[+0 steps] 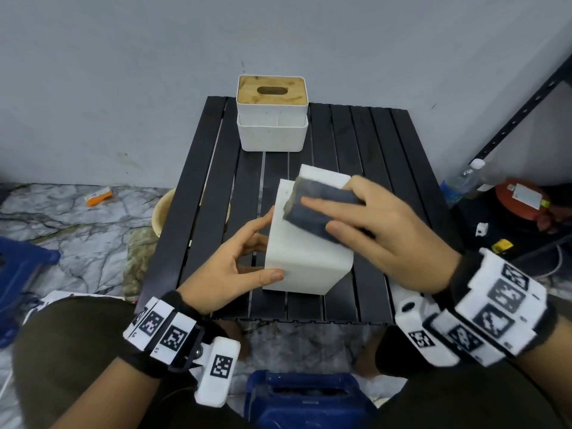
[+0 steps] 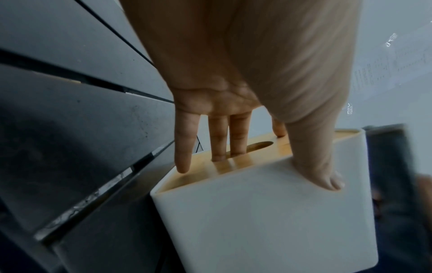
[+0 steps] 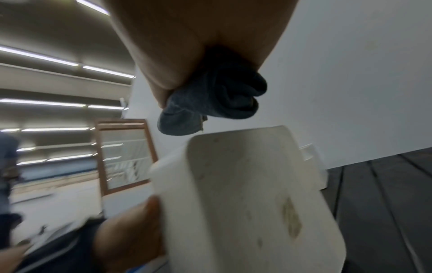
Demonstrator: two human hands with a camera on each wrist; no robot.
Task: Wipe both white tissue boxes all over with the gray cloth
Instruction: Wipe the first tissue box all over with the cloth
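The person has tipped one white tissue box (image 1: 305,243) onto its side near the front of the black slatted table (image 1: 198,187). Its wooden lid (image 2: 224,160) faces left and its bare bottom faces up.

The left hand (image 1: 229,270) steadies the box. Its straight fingers press the lid and its thumb lies on the near white side.

The right hand (image 1: 380,230) is on top of the box and holds the folded gray cloth (image 1: 318,205) flat under its fingers, near the far end of the bottom.

The box's long side runs from the far end toward the person, so the next wipe probably pulls that way.

The second tissue box (image 1: 272,116) stands upright at the back of the table, well apart.
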